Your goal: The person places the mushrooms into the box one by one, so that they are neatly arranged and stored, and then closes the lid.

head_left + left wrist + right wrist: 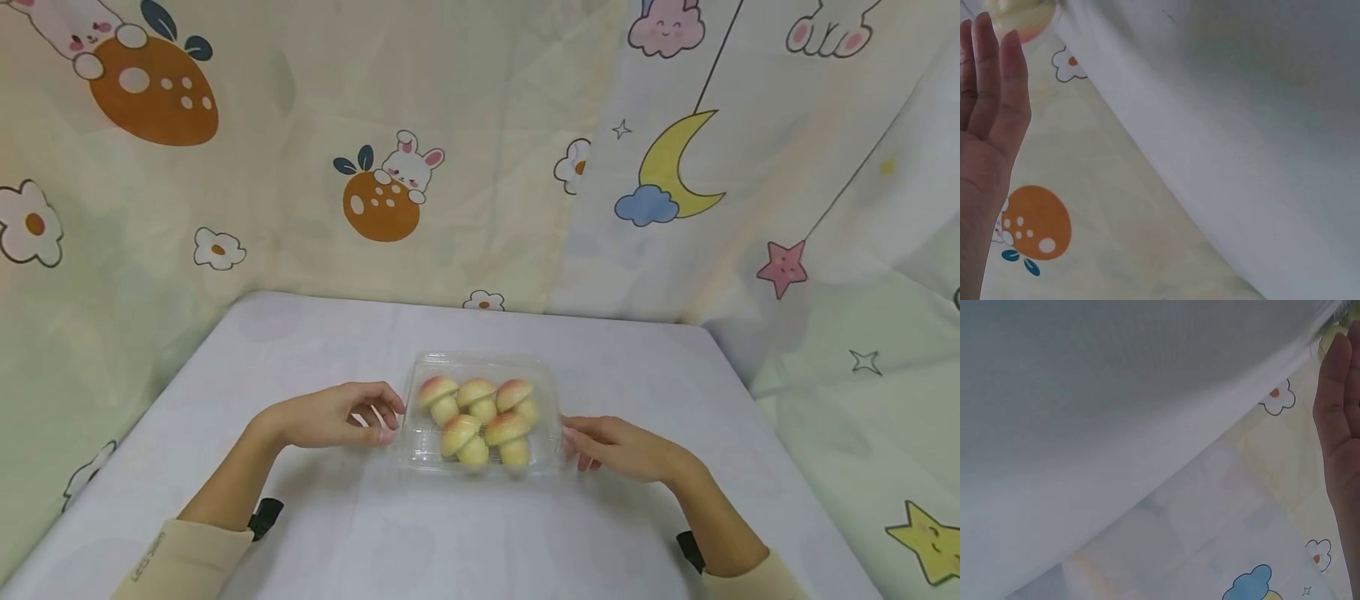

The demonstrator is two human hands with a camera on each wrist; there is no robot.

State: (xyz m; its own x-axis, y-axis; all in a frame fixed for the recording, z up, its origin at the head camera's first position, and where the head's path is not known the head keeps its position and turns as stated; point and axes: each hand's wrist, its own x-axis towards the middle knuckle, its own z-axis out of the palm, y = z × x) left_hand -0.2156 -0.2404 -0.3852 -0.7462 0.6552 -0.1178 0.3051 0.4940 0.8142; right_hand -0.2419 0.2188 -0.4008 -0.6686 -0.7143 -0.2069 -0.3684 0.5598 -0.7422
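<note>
A transparent plastic box (480, 362) sits on the white table, with several mushroom-shaped pieces (477, 392) inside, yellow with reddish tints on their caps. At the box's left side is my left hand (341, 415), its fingertips and thumb right by the wall. From the other side my right hand (622, 446) reaches the right wall, thumb and fingertips at its edge. The wrist views show the fingers of the left hand (991, 94) and of the right hand (1338, 412) fairly straight, with a little of the yellow pieces beyond the fingertips.
The white-covered table (480, 542) reaches back to a printed cloth backdrop (495, 167) with rabbits, flowers, a moon and stars. More of that cloth hangs along both sides. Black straps (265, 518) show near the cuffs of light sleeves (187, 554).
</note>
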